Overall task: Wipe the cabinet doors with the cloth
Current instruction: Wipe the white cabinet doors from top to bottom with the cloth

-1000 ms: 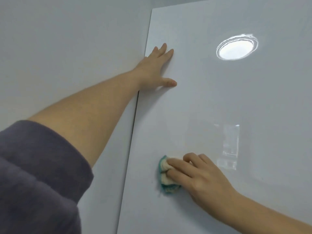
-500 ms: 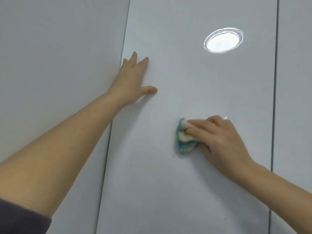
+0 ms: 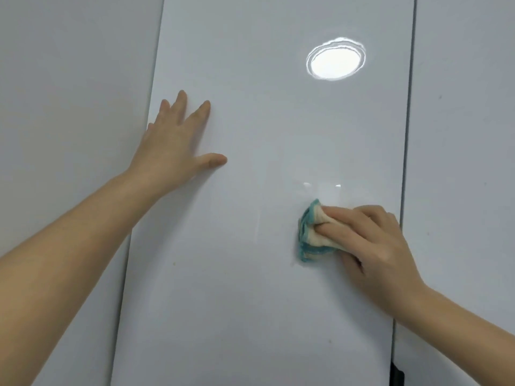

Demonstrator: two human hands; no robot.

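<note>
Just the one view here: a head-worn wide-angle cam pointed pretty much straight at a glossy cabinet door (image 3: 250,288), close enough that both arms reach it. The door fills the middle of the frame from top to bottom, with its side seams leaning a bit. The left hand (image 3: 172,146) comes in from the lower left corner and the right hand (image 3: 373,246) from the lower right, while the left panel (image 3: 69,107) and right panel (image 3: 462,162) take up the frame's edges.
</note>
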